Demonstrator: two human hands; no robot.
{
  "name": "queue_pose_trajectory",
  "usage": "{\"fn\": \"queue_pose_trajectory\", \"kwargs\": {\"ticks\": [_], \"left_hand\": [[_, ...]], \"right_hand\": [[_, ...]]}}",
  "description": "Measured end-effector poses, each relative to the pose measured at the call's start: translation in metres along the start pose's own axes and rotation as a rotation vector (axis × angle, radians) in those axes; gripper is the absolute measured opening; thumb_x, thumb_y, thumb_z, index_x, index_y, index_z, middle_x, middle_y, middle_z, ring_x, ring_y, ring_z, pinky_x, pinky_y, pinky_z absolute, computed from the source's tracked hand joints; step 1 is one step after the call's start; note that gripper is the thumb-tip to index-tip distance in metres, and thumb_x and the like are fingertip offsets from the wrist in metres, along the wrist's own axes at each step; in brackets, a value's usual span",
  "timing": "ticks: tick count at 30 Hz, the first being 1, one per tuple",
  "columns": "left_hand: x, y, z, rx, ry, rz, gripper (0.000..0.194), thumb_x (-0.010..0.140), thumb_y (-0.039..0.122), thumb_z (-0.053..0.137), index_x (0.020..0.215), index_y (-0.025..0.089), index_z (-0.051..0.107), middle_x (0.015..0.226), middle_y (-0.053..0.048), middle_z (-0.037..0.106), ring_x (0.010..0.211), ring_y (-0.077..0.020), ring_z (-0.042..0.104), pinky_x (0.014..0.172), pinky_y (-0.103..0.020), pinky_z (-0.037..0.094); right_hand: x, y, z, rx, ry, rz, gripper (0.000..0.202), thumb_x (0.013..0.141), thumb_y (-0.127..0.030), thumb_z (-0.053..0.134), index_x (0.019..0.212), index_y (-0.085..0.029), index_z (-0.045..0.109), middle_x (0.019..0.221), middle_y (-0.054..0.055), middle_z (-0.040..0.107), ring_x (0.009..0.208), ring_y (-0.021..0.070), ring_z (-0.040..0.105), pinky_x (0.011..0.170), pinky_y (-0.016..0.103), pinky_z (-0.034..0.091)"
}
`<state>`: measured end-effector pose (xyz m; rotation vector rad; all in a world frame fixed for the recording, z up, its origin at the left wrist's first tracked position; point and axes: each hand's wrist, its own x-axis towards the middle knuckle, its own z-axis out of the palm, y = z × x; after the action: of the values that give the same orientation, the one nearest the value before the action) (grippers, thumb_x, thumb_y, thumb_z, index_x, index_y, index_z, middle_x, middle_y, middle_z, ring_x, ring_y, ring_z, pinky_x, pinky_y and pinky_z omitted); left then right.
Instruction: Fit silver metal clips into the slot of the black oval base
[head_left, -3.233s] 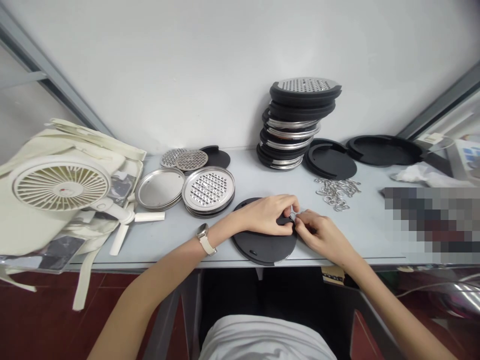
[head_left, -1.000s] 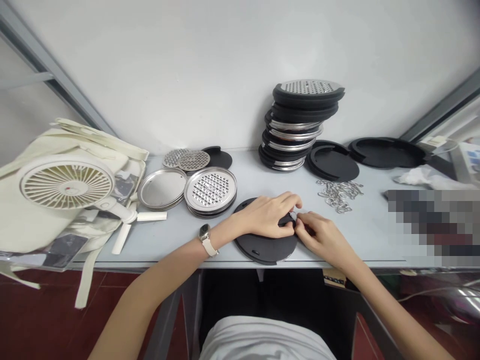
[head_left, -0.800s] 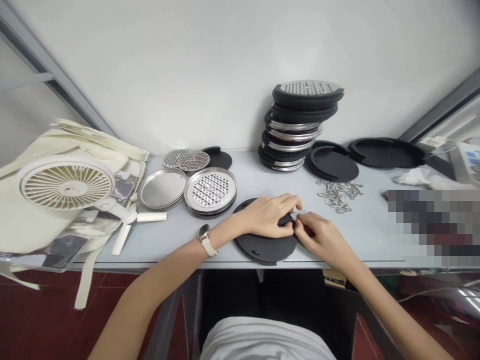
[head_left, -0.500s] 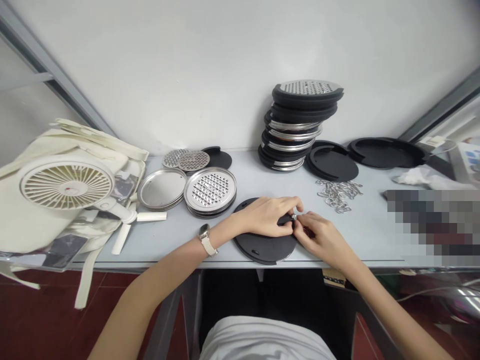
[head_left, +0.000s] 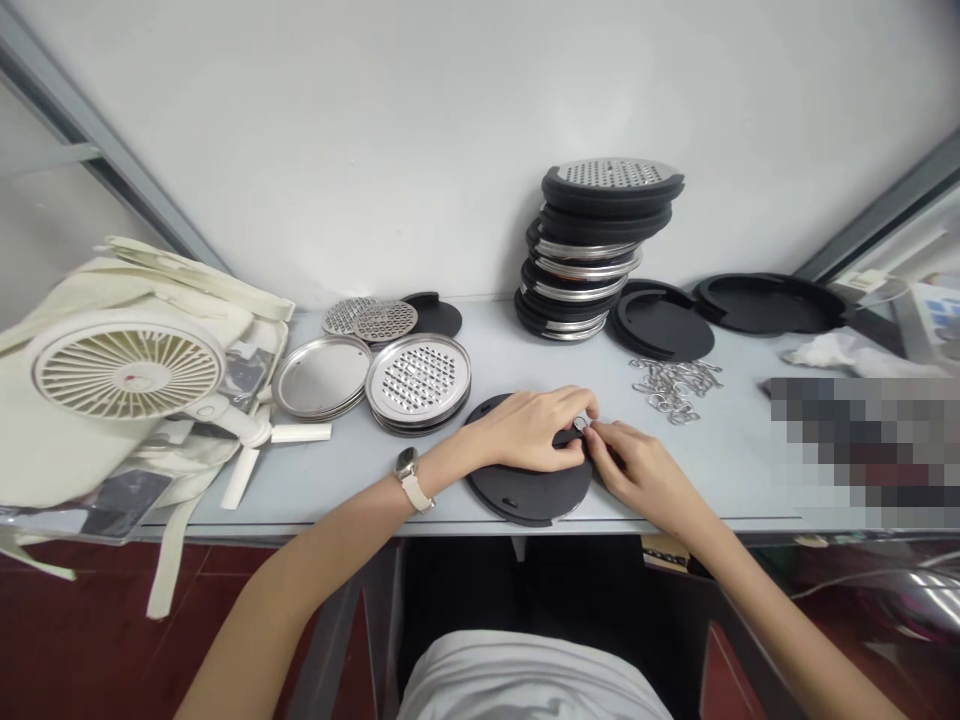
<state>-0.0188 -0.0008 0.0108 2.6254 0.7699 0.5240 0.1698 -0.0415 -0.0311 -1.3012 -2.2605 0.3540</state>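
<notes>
A round black disc [head_left: 529, 496] with small slots lies flat near the table's front edge. Over its upper part rests my left hand [head_left: 536, 428], fingers curled and closed on a small black tab [head_left: 565, 437] at the disc's right side. My right hand [head_left: 628, 458] pinches a small silver metal ring [head_left: 580, 425] at the end of that tab. Whether the ring passes through the tab cannot be made out. Beyond my right hand lies a loose pile of silver rings with clasps [head_left: 675, 385].
Behind stands a tall, uneven stack of black holders and metal graters [head_left: 577, 260]. Black round trays [head_left: 667, 325] lie to its right. Metal plates [head_left: 321, 378] and grater discs [head_left: 420, 380] sit left of my hands. A white fan [head_left: 129, 372] rests on a cream bag.
Both hands stay at the tab. The right fingers have shifted slightly, and more of the metal ring shows between the hands. The whole view has moved a little.
</notes>
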Motion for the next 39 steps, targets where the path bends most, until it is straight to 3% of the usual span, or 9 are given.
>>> {"fn": "queue_pose_trajectory", "kwargs": {"ticks": [13,28,39], "left_hand": [[0.0011,-0.0009,0.0002,-0.017,-0.027,-0.025,0.032,0.079,0.023,0.053,0.11,0.02,0.045,0.094,-0.001,0.058,0.074,-0.0137,0.056,0.064,-0.025,0.041],[0.0007,-0.0011,0.0001,-0.019,-0.006,-0.004,0.028,0.08,0.026,0.052,0.105,0.02,0.044,0.092,0.002,0.058,0.065,-0.0112,0.052,0.056,-0.024,0.036],[0.0009,0.0007,-0.0008,0.074,-0.046,-0.042,0.018,0.081,0.03,0.052,0.094,0.019,0.046,0.096,-0.002,0.059,0.072,-0.0147,0.056,0.054,-0.026,0.033]], "right_hand": [[0.0004,-0.0002,-0.0008,0.013,-0.024,0.016,0.032,0.098,-0.027,0.032,0.07,-0.021,0.046,0.063,0.003,0.053,0.059,0.0182,0.054,0.058,0.029,0.037],[-0.0002,-0.0011,-0.0038,0.043,-0.04,0.027,0.029,0.091,-0.025,0.041,0.064,-0.021,0.047,0.058,0.001,0.05,0.059,0.0171,0.053,0.058,0.028,0.038],[0.0,-0.003,-0.0042,0.03,-0.033,0.014,0.028,0.09,-0.024,0.041,0.062,-0.021,0.045,0.056,0.001,0.048,0.059,0.018,0.051,0.057,0.029,0.037]]}}
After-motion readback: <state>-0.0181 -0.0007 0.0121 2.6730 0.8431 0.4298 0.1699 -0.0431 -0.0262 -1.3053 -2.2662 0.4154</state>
